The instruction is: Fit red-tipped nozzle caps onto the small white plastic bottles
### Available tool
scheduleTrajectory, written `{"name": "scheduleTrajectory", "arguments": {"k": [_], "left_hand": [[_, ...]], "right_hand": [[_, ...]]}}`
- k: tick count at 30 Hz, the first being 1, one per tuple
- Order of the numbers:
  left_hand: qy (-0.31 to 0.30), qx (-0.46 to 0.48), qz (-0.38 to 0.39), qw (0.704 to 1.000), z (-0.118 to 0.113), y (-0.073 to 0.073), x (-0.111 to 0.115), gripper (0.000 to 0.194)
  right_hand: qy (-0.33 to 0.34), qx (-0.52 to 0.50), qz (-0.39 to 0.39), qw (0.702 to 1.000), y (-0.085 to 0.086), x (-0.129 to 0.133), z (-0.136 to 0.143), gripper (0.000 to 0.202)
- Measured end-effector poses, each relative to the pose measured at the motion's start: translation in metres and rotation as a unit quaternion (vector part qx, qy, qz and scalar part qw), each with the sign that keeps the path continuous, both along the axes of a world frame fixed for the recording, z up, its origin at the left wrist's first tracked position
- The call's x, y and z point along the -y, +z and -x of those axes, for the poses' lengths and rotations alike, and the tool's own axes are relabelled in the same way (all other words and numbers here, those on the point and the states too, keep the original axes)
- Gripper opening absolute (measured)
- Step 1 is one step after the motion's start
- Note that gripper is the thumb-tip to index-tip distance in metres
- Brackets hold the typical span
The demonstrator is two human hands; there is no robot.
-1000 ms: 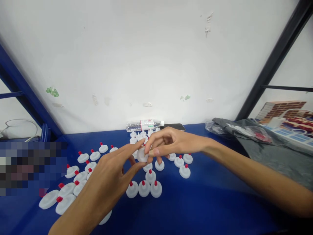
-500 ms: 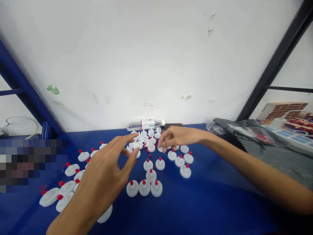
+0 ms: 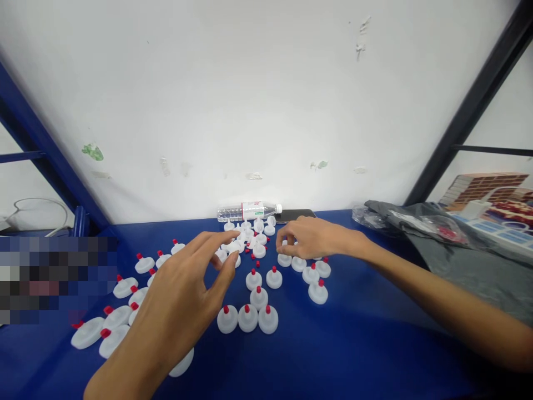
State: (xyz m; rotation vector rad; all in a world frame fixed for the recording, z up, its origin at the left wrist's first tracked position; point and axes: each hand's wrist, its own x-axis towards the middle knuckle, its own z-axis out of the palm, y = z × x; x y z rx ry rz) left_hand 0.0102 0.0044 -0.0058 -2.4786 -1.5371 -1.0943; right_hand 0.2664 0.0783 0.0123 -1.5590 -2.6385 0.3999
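Observation:
Many white plastic caps with red tips (image 3: 248,318) stand on the blue table (image 3: 333,344). My right hand (image 3: 310,238) reaches in from the right, its fingertips closed around the top of a white cap (image 3: 284,259) that stands at the left end of a short row of caps. My left hand (image 3: 187,291) hovers over the middle of the table with fingers spread and holds nothing. Its index tip is near a heap of bare white caps (image 3: 245,236) and loose red tips (image 3: 252,257).
A clear water bottle (image 3: 249,211) and a dark phone (image 3: 296,215) lie against the white wall. More finished caps (image 3: 119,316) lie in rows at the left. A grey plastic bag (image 3: 441,239) covers the right end. Blue frame posts (image 3: 79,222) stand at the left.
Both hands held one white cap together above the table. They have since parted: my right hand carried the cap back and down onto the table, and my left hand opened and hovers.

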Motion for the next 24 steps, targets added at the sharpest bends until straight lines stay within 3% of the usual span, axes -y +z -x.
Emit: {"name": "scheduleTrajectory", "arguments": {"k": [3,7,11,14,17,21,24], "left_hand": [[-0.005,0.002,0.005,1.000,0.000,-0.001,-0.001,0.032],[-0.006,-0.001,0.014,1.000,0.000,-0.001,-0.001,0.032],[0.003,-0.004,0.015,1.000,0.000,0.001,0.000,0.032],[0.004,-0.007,0.008,1.000,-0.001,0.001,0.000,0.033],[0.007,-0.003,0.006,1.000,-0.001,-0.002,0.000,0.037],[0.001,-0.004,0.008,1.000,0.000,-0.005,0.000,0.043],[-0.009,0.001,-0.003,1.000,0.001,-0.003,0.000,0.033]], "right_hand": [[-0.038,-0.032,-0.071,0.996,-0.002,-0.004,0.009,0.030],[0.003,-0.054,-0.103,0.993,-0.015,-0.017,0.029,0.031],[0.021,-0.026,-0.110,0.993,-0.021,-0.027,0.040,0.018],[0.022,-0.030,-0.115,0.993,-0.010,-0.024,0.039,0.014],[0.053,-0.111,-0.101,0.987,0.010,-0.012,0.036,0.015],[0.138,-0.280,-0.031,0.949,0.031,0.012,0.041,0.022],[0.167,-0.317,0.004,0.934,0.036,0.020,0.043,0.026]]}}
